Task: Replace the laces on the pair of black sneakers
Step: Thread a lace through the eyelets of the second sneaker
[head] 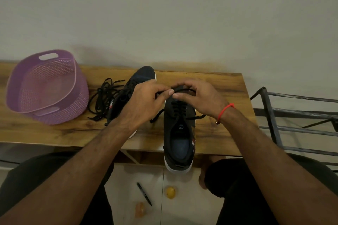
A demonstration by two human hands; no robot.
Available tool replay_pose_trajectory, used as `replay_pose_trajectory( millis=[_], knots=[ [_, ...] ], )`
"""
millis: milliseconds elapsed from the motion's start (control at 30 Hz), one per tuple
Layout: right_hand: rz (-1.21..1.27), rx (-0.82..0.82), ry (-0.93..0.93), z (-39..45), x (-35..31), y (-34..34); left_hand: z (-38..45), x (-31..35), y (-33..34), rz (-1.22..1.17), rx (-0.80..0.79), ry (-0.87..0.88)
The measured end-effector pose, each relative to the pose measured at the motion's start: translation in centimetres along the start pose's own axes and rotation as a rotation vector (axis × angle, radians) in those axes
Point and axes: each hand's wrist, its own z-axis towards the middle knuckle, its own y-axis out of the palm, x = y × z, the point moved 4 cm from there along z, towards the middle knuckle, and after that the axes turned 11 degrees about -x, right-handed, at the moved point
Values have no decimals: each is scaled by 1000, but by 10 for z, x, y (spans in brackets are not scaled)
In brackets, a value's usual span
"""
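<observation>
Two sneakers sit on the table [219,129]. The right shoe [180,133] points at the wall, its heel overhanging the near edge. The left shoe [135,86] lies partly under the left hand [144,100], toe near the far edge. Both hands pinch a lace loop [182,90] above the right shoe's toe; the right hand [199,97] curls around it. Loose laces [104,97] lie between the left shoe and the basket [45,87]. Bare tabletop lies right of the hands, ending beside a rack [292,115].

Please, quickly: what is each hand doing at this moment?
Left hand: fingers pinch the black lace above the near sneaker.
Right hand: fingers curled, pinching the same lace.
</observation>
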Motion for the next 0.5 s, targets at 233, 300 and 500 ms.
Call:
replay_pose_trajectory(
  millis=[233, 300, 500],
  knots=[
    [194, -98, 168, -3, 4, 1, -1, 4, -2, -19, -30, 133],
    [288, -141, 186, -4, 4, 4, 0, 5, -3, 8, -31, 149],
    [517, -159, 99, 0, 3, 10, 4, -8, -2, -125, -26, -64]
  ],
)
